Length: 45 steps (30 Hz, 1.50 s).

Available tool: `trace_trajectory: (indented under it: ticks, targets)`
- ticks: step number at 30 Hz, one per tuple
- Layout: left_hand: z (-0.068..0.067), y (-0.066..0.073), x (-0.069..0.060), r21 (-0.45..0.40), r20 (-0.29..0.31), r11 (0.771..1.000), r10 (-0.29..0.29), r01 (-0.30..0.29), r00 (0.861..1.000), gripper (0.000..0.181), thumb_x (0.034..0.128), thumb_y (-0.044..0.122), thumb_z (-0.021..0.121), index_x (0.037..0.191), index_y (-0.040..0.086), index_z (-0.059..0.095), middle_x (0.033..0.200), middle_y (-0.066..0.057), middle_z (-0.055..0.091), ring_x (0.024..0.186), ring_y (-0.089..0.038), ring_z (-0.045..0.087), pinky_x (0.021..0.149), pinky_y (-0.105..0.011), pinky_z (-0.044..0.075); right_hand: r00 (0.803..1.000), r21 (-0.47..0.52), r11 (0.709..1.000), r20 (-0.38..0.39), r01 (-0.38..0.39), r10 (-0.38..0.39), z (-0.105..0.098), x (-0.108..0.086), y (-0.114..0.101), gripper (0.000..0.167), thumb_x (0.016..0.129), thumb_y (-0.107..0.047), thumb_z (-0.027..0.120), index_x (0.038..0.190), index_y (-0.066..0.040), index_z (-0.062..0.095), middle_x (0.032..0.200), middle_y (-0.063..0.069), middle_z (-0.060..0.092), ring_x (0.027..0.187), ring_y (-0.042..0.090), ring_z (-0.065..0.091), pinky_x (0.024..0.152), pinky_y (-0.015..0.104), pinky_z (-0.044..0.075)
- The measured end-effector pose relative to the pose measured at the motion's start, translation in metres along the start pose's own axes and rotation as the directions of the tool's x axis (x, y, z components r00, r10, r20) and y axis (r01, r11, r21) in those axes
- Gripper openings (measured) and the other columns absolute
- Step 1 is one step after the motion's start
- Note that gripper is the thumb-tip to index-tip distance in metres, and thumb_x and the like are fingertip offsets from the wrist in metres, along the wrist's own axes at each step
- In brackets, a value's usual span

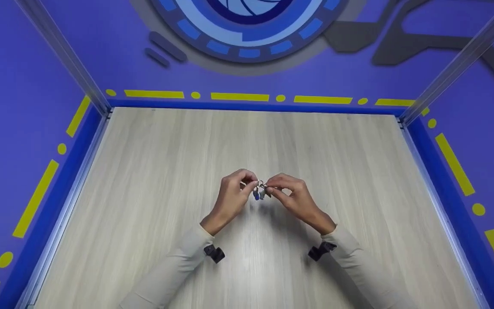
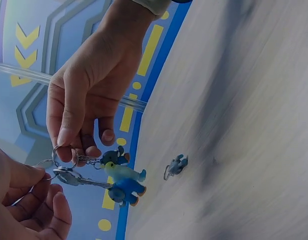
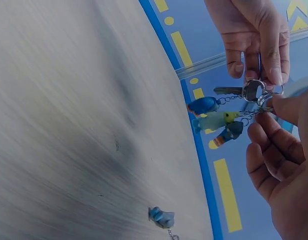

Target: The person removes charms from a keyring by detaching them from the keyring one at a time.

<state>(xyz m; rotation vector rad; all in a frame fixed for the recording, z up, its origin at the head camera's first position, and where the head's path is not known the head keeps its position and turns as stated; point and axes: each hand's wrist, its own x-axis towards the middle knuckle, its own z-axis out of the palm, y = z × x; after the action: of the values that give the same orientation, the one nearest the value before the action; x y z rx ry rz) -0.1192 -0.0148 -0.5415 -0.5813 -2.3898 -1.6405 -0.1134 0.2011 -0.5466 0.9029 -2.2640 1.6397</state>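
Note:
Both hands meet over the middle of the table in the head view, with a small bunch of key rings and charms (image 1: 261, 193) between them. My left hand (image 1: 232, 195) pinches a ring at the left, and my right hand (image 1: 292, 195) pinches one at the right. A metal key (image 2: 71, 176) hangs from the linked rings (image 3: 251, 90). Beside it dangle small animal-shaped charms on chains: a blue one (image 3: 204, 105), a pale green-yellow one (image 3: 214, 121) and a dark one (image 3: 230, 132). Fingertips partly cover the rings.
Another small grey-blue charm (image 2: 179, 164) with a ring appears to lie on the light wooden table (image 1: 165, 150); I cannot pick it out in the head view. Blue-purple panels (image 1: 247, 81) with yellow marks and metal posts (image 1: 67, 56) border the table.

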Motion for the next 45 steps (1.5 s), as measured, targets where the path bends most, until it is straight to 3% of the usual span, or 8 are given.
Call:
trace_trajectory:
  ticks: [7, 13, 15, 26, 34, 40, 42, 45]
  targets:
    - [-0.002, 0.000, -0.001, -0.005, 0.013, 1.000, 0.012, -0.012, 1.000, 0.006, 0.0996, -0.005, 0.077, 0.100, 0.001, 0.076, 0.098, -0.009, 0.077, 0.089, -0.017, 0.074, 0.079, -0.029, 0.064, 1.000, -0.042, 0.999, 0.004, -0.021, 0.022, 0.000, 0.002, -0.011, 0.010, 0.092, 0.017, 0.078, 0.096, 0.008, 0.081, 0.101, 0.021, 0.078, 0.091, 0.032, 0.073, 0.073, 0.048, 0.060]
    - [-0.005, -0.001, -0.002, -0.002, 0.024, 0.999, 0.042, -0.042, 0.999, 0.008, 0.0996, -0.007, 0.076, 0.106, -0.003, 0.080, 0.098, -0.011, 0.077, 0.086, -0.017, 0.074, 0.077, -0.027, 0.063, 1.000, 0.013, 1.000, 0.008, -0.015, 0.015, -0.002, 0.004, -0.015, 0.010, 0.090, 0.019, 0.077, 0.094, 0.010, 0.081, 0.097, 0.024, 0.076, 0.087, 0.033, 0.072, 0.080, 0.022, 0.057]
    - [-0.006, -0.001, -0.002, 0.010, 0.026, 0.999, 0.047, -0.048, 0.999, 0.007, 0.0996, -0.007, 0.076, 0.103, -0.003, 0.080, 0.097, -0.010, 0.077, 0.086, -0.016, 0.074, 0.078, -0.027, 0.063, 1.000, 0.022, 1.000, 0.008, -0.009, 0.009, -0.002, 0.005, -0.016, 0.010, 0.089, 0.019, 0.077, 0.093, 0.011, 0.080, 0.096, 0.024, 0.076, 0.086, 0.034, 0.072, 0.081, 0.020, 0.055]
    - [-0.005, 0.000, -0.003, -0.005, 0.029, 0.999, 0.041, -0.041, 0.999, 0.006, 0.1009, -0.005, 0.076, 0.100, 0.000, 0.080, 0.097, -0.006, 0.077, 0.089, -0.016, 0.075, 0.080, -0.029, 0.064, 0.996, -0.020, 0.999, 0.078, -0.047, 0.049, -0.002, 0.005, -0.016, 0.010, 0.089, 0.016, 0.081, 0.090, 0.006, 0.081, 0.095, 0.018, 0.076, 0.089, 0.026, 0.069, 0.076, 0.033, 0.055]
    - [-0.004, -0.001, -0.004, -0.038, 0.054, 0.998, 0.060, -0.058, 0.997, 0.005, 0.1004, -0.006, 0.075, 0.099, -0.003, 0.079, 0.097, -0.010, 0.077, 0.087, -0.018, 0.075, 0.077, -0.028, 0.064, 0.992, -0.002, 0.999, 0.118, -0.047, 0.047, -0.004, 0.003, -0.001, 0.004, 0.090, 0.012, 0.083, 0.089, 0.009, 0.079, 0.096, 0.021, 0.076, 0.094, 0.038, 0.071, 0.087, 0.030, 0.057]
    - [-0.004, -0.002, -0.004, -0.164, 0.058, 0.986, -0.013, 0.022, 0.998, 0.006, 0.0994, -0.008, 0.076, 0.101, -0.002, 0.078, 0.099, -0.013, 0.078, 0.088, -0.020, 0.077, 0.079, -0.028, 0.065, 0.993, -0.044, 0.995, 0.070, -0.087, 0.090, -0.005, -0.002, 0.015, 0.010, 0.095, 0.011, 0.078, 0.095, 0.001, 0.079, 0.100, 0.011, 0.078, 0.093, 0.021, 0.070, 0.077, 0.048, 0.058]
    - [-0.004, -0.001, -0.004, -0.250, 0.069, 0.965, -0.066, 0.081, 0.995, 0.007, 0.0992, -0.009, 0.076, 0.102, -0.003, 0.078, 0.099, -0.014, 0.078, 0.087, -0.024, 0.077, 0.079, -0.030, 0.066, 0.991, -0.012, 0.992, 0.054, -0.124, 0.125, -0.005, -0.002, 0.015, 0.010, 0.098, 0.009, 0.076, 0.095, -0.001, 0.078, 0.103, 0.009, 0.078, 0.096, 0.017, 0.070, 0.081, 0.042, 0.060]
    - [-0.002, 0.000, -0.004, -0.371, 0.094, 0.913, -0.144, 0.169, 0.985, 0.006, 0.0994, -0.010, 0.075, 0.104, -0.006, 0.077, 0.100, -0.017, 0.078, 0.086, -0.027, 0.078, 0.081, -0.034, 0.067, 0.983, 0.073, 0.981, 0.038, -0.181, 0.179, -0.004, -0.003, 0.014, 0.007, 0.104, 0.002, 0.073, 0.098, -0.002, 0.075, 0.107, 0.011, 0.077, 0.099, 0.017, 0.071, 0.086, 0.031, 0.060]
